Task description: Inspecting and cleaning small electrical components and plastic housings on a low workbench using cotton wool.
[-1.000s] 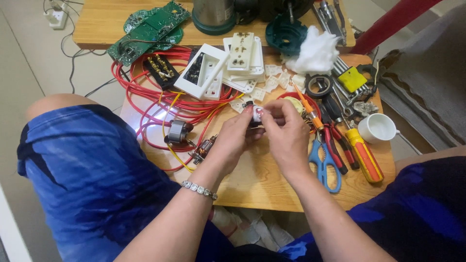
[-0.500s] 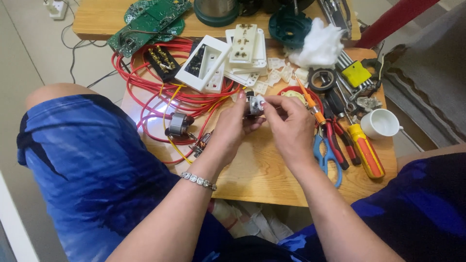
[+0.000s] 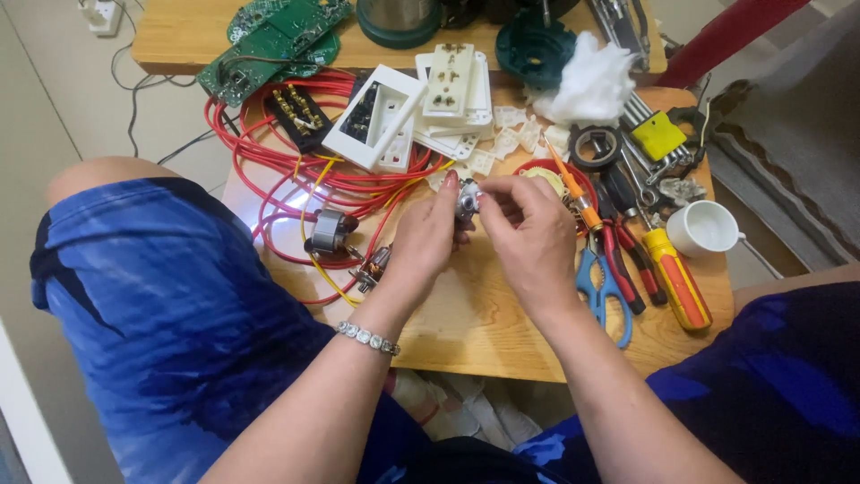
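While both hands meet above the middle of the desk (image 3: 484, 332), a small silvery motor part (image 3: 467, 199) sits pinched between them. The left hand (image 3: 428, 235) closes thumb and fingers on its left side; the right hand (image 3: 532, 235) grips it from the right with curled fingers, so both hold it clear of the wood. A bracelet (image 3: 367, 338) circles the left wrist.

Just left of the hands lie a grey motor (image 3: 328, 230) and a copper-wound rotor (image 3: 370, 265), among loops of red wire (image 3: 269, 170). Just right of the right hand lie an orange-handled tester (image 3: 573, 197), blue scissors (image 3: 602, 291), red pliers (image 3: 620, 269) and a yellow-and-orange screwdriver (image 3: 678, 282). A white cup (image 3: 702, 229) stands further right.

On the far side sit white socket plates (image 3: 408, 112), a black terminal block (image 3: 298, 115), green circuit boards (image 3: 269, 45), a wad of white cotton (image 3: 589, 85) and a set of hex keys with a yellow holder (image 3: 657, 136). Blue shorts (image 3: 161, 305) cover the knees on either side.
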